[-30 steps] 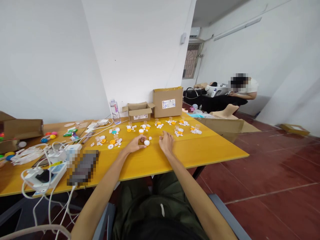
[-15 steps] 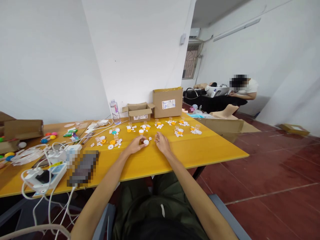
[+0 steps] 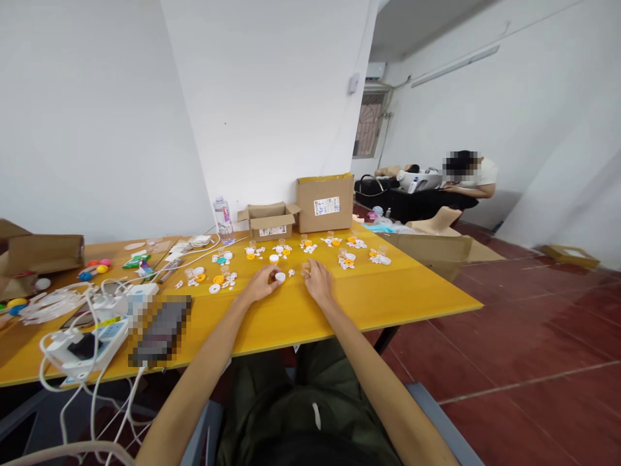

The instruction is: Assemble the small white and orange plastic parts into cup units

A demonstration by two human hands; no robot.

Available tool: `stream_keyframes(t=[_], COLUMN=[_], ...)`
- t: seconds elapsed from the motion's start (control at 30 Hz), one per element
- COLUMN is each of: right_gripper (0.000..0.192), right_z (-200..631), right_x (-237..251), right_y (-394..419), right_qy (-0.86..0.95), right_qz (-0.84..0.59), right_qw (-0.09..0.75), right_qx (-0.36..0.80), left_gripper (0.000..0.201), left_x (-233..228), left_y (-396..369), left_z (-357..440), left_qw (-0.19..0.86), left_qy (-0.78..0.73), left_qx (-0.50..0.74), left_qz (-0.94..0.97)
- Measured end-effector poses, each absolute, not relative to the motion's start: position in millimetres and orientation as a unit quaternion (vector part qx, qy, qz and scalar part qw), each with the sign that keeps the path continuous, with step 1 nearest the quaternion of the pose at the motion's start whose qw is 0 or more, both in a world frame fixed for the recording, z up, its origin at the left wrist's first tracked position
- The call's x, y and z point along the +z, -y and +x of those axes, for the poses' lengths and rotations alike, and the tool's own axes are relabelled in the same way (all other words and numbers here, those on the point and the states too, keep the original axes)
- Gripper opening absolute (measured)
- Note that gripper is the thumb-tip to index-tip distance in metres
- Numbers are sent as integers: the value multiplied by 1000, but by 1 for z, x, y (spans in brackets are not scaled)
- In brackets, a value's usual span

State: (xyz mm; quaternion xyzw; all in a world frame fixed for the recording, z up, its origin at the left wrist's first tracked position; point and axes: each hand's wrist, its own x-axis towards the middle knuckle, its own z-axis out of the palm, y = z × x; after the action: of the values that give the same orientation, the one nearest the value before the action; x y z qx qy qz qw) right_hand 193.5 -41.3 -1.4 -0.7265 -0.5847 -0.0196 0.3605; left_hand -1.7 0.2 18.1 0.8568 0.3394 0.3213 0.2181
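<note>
My left hand [image 3: 261, 283] is closed on a small round white plastic piece [image 3: 280, 277], held between thumb and fingers just above the table. Across from it, my right hand [image 3: 319, 282] has its fingers curled round what looks like a small clear plastic cup [image 3: 305, 269], partly hidden by the fingers. Between the hands lie a few small white pieces [image 3: 291, 273]. Just beyond my left hand stands a white-topped round piece [image 3: 274, 259]. To the left are an orange ring [image 3: 218, 279] and a white ring [image 3: 215, 288] among loose white bits.
Several clusters of orange and white parts with clear cups [image 3: 334, 241] line the yellow table [image 3: 388, 291]. Behind them are a water bottle [image 3: 224, 220], an open carton [image 3: 270, 223] and a taller box [image 3: 325, 204]. Left sits a power strip [image 3: 109, 333] with cables. Another person sits far right.
My right hand has shifted very slightly right, and the clear cup shows more at its fingertips. The white piece in my left hand has moved slightly left.
</note>
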Motion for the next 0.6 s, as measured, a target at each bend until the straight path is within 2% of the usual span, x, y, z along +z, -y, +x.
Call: stream_keyframes(t=[0.13, 0.4, 0.6], right_gripper=[32, 33, 24], right_z=[190, 187, 186], right_x=[3, 12, 16], right_y=[44, 49, 56], right_qy=[585, 571, 559], right_qz=[-737, -750, -763], right_qw=[339, 334, 325], right_qx=[-9, -8, -6], left_gripper=[21, 20, 19], left_x=[18, 21, 21], left_y=[0, 3, 2], left_z=[-1, 0, 0], left_qw=[212, 225, 233], left_qy=[-346, -344, -340], left_qx=[319, 323, 324], left_qz=[857, 853, 851])
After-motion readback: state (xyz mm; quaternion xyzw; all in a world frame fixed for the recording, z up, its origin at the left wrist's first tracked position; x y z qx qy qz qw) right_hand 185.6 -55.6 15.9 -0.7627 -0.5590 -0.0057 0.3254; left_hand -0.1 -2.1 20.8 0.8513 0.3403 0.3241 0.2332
